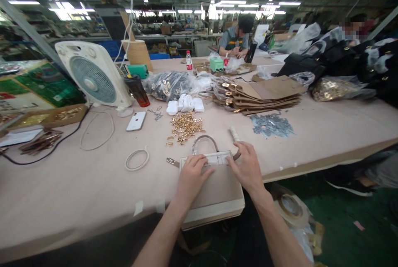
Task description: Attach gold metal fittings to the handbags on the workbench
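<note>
A boxy beige handbag (217, 190) lies at the table's front edge, its lower end sticking out past it. Its curved handle (205, 137) stands up at the far side, and a strap with a metal buckle (172, 161) pokes out to the left. My left hand (193, 172) rests on the bag's upper left part, fingers stretched and thumb apart. On the upper right corner, my right hand (248, 166) grips the bag, thumb on top and the other fingers over the side. Between them shows a pale, shiny strip (217, 159). Whatever is under my fingertips is hidden.
Beyond the bag lie a pile of gold hardware (186, 127), white bundles (185, 104) and grey pieces (272, 125). To the left are a tape ring (137, 159), a phone (136, 121) and a fan (93, 74). Brown panels (267, 93) are stacked behind. A co-worker (234, 39) sits opposite.
</note>
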### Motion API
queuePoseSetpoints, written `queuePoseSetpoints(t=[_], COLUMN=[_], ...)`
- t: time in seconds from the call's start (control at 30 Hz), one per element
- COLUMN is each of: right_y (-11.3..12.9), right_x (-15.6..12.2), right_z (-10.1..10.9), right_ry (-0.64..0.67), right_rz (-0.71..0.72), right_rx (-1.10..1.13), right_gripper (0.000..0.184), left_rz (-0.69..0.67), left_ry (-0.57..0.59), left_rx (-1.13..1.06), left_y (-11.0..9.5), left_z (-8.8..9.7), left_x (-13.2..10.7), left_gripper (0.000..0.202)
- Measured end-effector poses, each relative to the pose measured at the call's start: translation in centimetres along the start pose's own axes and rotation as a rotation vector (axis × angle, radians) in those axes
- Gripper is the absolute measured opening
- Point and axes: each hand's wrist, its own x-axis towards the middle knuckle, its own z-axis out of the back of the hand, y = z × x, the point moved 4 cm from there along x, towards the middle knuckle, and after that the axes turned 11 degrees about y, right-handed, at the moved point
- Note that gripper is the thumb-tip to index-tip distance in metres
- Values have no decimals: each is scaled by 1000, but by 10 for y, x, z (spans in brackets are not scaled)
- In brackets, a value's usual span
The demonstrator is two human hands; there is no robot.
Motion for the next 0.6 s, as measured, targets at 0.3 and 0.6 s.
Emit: queuePoseSetpoints(t=[0.3,0.6], right_y=[14,17], right_x=[35,58], right_z=[-30,-35], right_ry=[429,725], right_rz=[72,12], right_rx=[-1,109], right_gripper=[34,36], left_rz=[18,-141], left_ry=[-57,-242], left_rx=[-138,215], left_y=[7,5], left_z=[2,-1], left_x=[-13,-24], left_gripper=[17,21])
